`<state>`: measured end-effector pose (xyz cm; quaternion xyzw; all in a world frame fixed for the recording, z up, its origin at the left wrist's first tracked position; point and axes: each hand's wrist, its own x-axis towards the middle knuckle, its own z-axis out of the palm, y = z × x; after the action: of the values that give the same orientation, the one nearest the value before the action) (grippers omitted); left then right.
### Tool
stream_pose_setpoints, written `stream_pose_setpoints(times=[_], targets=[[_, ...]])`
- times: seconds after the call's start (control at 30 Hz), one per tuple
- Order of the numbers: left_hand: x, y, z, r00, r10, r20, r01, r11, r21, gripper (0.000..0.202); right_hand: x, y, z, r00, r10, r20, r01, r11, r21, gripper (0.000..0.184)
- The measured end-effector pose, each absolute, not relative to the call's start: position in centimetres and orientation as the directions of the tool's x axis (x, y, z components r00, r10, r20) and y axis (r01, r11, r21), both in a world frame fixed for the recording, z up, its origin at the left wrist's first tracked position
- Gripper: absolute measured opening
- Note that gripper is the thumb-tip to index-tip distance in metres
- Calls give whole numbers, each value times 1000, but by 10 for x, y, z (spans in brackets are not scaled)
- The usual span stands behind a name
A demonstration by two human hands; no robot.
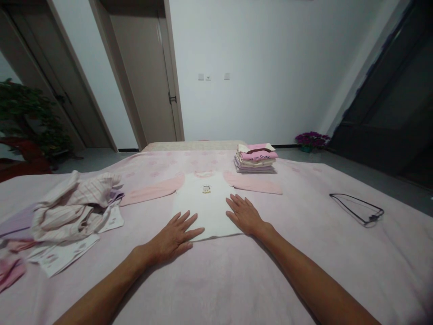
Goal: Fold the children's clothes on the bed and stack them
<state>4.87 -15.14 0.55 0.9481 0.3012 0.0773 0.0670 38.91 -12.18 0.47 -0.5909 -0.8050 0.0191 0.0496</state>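
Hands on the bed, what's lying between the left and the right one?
The head view shows the lower part of the white shirt between the left hand and the right hand; both lie flat, fingers on its hem.

Left hand [174,237], right hand [244,215], forearms [306,271] bare.

A pink bedspread [304,234] covers the whole foreground; on its left lies a crumpled heap of striped clothes [72,207], spilling over white printed pieces [64,255]; near the far edge sits a neat stack of folded garments [255,159], pink on top; a dark wire hanger [370,219] lies flat on the right, well apart from the stack; behind, a white wall carries small switches [204,76]; a beige door [145,81] stands left of them; a leafy plant [27,113] fills the left corner; purple flowers [311,139] sit on the floor by dark panels [389,99].
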Motion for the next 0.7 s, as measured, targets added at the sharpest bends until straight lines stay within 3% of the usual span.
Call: stream_pose_setpoints(times=[0.23,0.57,0.7], targets=[[49,-164,17,809,571,140,532,-813,238,42,389,-123,5,-232,971,62,966,237,-105,65],[43,-150,19,669,698,255,461,-659,593,36,391,-121,6,-225,973,59,965,231,-127,62],[52,-152,24,607,753,254,497,-609,618,42,391,-124,6,-216,973,77,967,224,-118,59]])
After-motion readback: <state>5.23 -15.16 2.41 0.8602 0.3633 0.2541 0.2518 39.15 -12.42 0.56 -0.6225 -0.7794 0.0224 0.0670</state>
